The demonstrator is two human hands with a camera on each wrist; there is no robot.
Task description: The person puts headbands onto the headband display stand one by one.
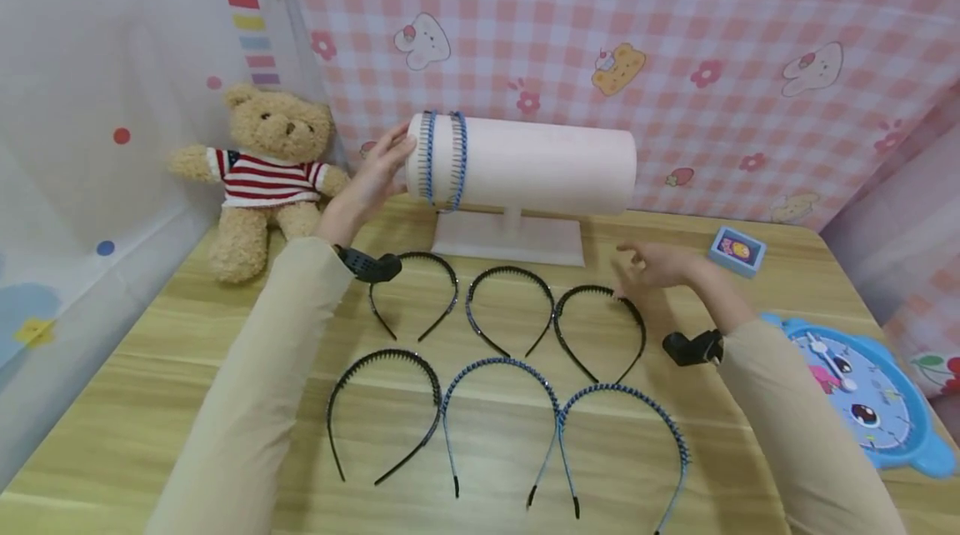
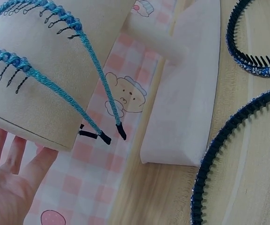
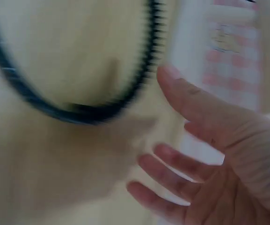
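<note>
A white cylinder stand (image 1: pixel 540 164) carries two blue headbands (image 1: pixel 458 160) near its left end. My left hand (image 1: pixel 384 162) rests against that end, its fingers extended along the rim; in the left wrist view the fingers (image 2: pixel 15 152) touch the cylinder's edge. Over the table to the right, my right hand (image 1: pixel 660 264) holds nothing, its fingers loosely bent. Closest to it lies a black toothed headband (image 1: pixel 600 333), which appears blurred in the right wrist view beside the thumb (image 3: pixel 186 96). Two more dark headbands, including the middle one (image 1: pixel 510 312), share its row.
Nearer me lie a black headband (image 1: pixel 384 417) and two blue ones, with one blue headband (image 1: pixel 622 427) at the right. A teddy bear (image 1: pixel 272 177) sits at the left. Rightward are a small blue box (image 1: pixel 737 251) and a blue clock (image 1: pixel 862 393). A checked cloth (image 1: pixel 675 10) hangs behind.
</note>
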